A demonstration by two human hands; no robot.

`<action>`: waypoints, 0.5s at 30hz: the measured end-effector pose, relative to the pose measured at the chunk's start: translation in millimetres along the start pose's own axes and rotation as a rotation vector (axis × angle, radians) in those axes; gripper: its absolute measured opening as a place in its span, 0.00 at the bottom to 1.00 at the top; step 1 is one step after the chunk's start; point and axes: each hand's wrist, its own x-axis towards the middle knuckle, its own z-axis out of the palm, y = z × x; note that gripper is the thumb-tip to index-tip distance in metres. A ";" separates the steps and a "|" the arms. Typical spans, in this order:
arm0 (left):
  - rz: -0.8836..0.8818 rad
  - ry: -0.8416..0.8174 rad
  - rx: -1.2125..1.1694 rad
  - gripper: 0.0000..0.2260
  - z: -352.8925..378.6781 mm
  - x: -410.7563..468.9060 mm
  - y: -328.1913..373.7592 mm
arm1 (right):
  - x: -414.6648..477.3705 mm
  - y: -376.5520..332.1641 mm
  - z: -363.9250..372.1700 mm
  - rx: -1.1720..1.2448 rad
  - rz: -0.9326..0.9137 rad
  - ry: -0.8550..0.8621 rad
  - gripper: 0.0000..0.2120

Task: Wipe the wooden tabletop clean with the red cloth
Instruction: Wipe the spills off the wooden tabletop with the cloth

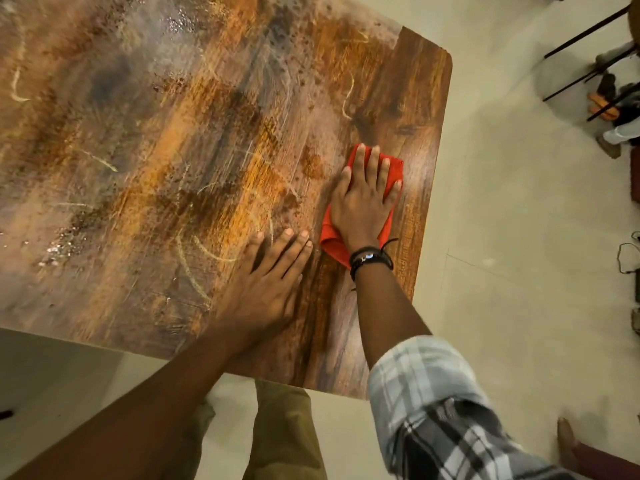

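Observation:
The wooden tabletop (166, 140) fills most of the view, smeared with brown stains, pale chalky streaks and wet specks. A red cloth (394, 168) lies flat near the table's right edge. My right hand (365, 199) presses down on it with fingers spread; black bracelets circle the wrist. My left hand (266, 282) rests flat on the bare wood just left of the cloth, fingers apart, holding nothing. The strip of wood right of the cloth looks cleaner and darker than the stained middle.
The table's right edge (436, 174) and near edge (104, 344) border a pale tiled floor. Black chair legs (588, 39), sandals and cables lie at the far right. My legs stand below the near edge. Someone's foot (568, 441) shows at bottom right.

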 end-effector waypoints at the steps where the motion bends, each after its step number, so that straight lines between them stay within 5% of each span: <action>1: 0.006 0.000 0.010 0.27 -0.5 -0.5 -0.4 | 8.8 -0.4 0.2 -0.006 -0.001 -0.002 0.26; 7: 0.000 0.031 -0.035 0.25 -3.5 -4.5 2.1 | -15.3 2.0 0.8 -0.025 -0.014 -0.031 0.26; 15: -0.060 0.194 -0.405 0.27 -9.0 -7.0 -5.0 | -195.8 -16.0 0.1 -0.007 -0.047 -0.025 0.27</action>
